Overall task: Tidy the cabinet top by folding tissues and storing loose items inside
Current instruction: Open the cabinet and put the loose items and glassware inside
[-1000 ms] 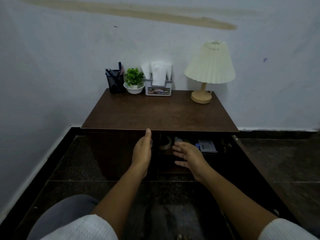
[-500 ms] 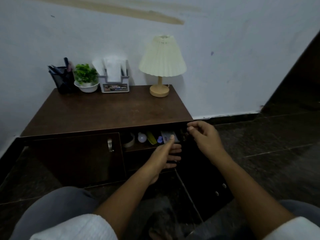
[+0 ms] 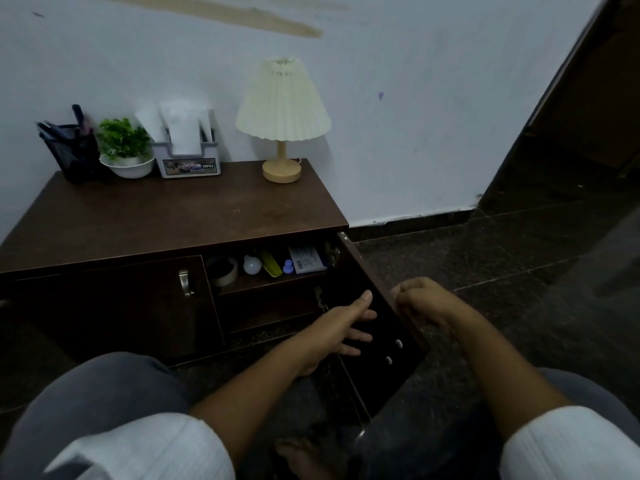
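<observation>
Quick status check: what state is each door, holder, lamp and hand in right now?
right cabinet door: swung wide open
left cabinet door: closed
tissue holder: upright, tissues standing in it
lamp: upright, looks unlit
pen holder: upright, pens inside
upper shelf: holds tape roll, bulb and small items
left hand: open, flat on door's inner face
right hand: curled at door's outer side

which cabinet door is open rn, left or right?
The right door: swung out toward the person, exposing the shelf, with the left hand on its inner face and the right hand behind it. The left door, with the metal handle, sits shut.
</observation>
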